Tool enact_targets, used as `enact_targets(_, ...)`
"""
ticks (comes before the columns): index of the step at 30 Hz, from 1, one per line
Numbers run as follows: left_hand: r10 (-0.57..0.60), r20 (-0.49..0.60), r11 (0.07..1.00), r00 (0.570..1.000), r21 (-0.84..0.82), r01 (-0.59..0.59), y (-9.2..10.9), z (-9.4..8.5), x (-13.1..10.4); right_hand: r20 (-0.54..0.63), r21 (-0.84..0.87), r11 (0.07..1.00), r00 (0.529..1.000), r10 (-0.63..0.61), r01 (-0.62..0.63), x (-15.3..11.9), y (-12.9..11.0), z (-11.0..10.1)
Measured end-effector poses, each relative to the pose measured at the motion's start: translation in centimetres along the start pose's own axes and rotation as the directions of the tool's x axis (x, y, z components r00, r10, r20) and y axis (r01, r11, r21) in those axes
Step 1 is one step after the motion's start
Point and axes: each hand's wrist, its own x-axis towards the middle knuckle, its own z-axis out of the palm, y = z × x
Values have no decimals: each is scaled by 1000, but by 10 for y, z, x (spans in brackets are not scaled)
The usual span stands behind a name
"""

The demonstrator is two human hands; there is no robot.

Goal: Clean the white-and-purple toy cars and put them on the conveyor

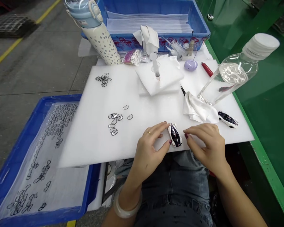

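A small white toy car (pixel 175 135) with a glossy dark top lies on the white foam sheet near its front edge. My left hand (pixel 151 148) holds the car from its left side, the forefinger at one end and the thumb at the other. Just right of the car, apart from it, is my right hand (pixel 205 142). Its forefinger and thumb tips are brought together; whatever lies between them is too small to make out. A second toy car (pixel 227 119) rests farther right, beside a crumpled white cloth (pixel 200 108). Thin dark-edged clear pieces (pixel 113 123) lie scattered left of my hands.
A syringe (pixel 156 69) lies on a stacked foam block (pixel 165 80). Around the back stand a polka-dot bottle (pixel 101 41), a blue bin (pixel 156 37) and a clear bottle (pixel 229 75). A blue tray (pixel 4 181) with many pieces sits lower left; a green wall borders the right.
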Motion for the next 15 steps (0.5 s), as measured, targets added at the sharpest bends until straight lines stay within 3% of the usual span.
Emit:
enact_targets(4,30,-57,998,998,59,-27,1,7,2,-9,-34,984,984,-176,176,-16,-2,11)
enact_targets(8,61,-69,994,996,90,-55,1,10,1,-39,-120,960,965,-259,253,-22,1,18)
enact_targets(11,63,-72,993,995,106,-55,1,10,1,-61,-103,962,964,-258,251,-23,2,20)
enact_targets(15,55,-80,992,995,120,-45,1,12,1,-104,-18,987,981,-162,161,-23,1,21)
